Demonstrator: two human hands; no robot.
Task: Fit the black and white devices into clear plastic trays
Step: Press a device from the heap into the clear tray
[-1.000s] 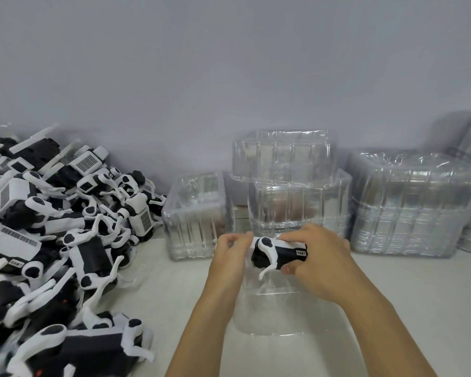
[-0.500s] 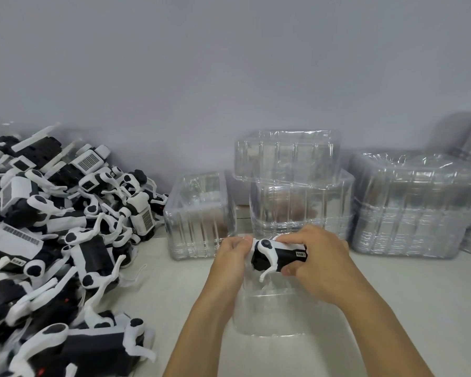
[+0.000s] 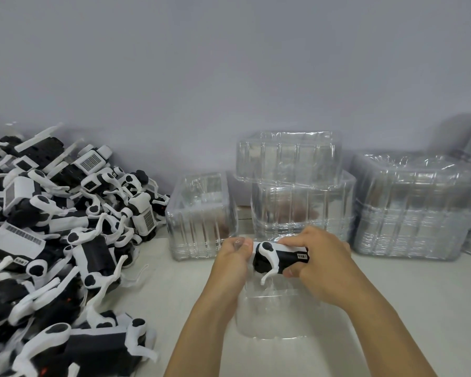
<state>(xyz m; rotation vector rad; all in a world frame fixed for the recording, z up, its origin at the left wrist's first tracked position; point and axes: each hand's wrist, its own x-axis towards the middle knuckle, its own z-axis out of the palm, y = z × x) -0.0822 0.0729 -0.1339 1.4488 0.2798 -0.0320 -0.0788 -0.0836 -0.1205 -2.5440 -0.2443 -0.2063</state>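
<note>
Landmark = clear tray (image 3: 272, 317) on the table (image 3: 408, 308) right in front of us. Largest first: pile of black/white devices (image 3: 54, 240) well left of tray, heaped against the wall. Big tray stack (image 3: 416, 210) behind tray to the right; 2nd stack (image 3: 299, 186) directly behind it, w/ one tray sitting on top; smaller stack (image 3: 201, 216) behind-left. R hand (image 3: 318, 257) above tray's far end, fingers curled over the top of the device (image 3: 280, 257), thumb under its near edge, so it's grasping it. L hand (image 3: 234, 257) at device's left end, fingers curled in; it looks to be gripping the tray's far-left rim, fingertips just beside the device, can't tell if touching. Device lies lengthwise L-R over tray's far end, white arm hanging down into it; seated or not, can't tell.
</note>
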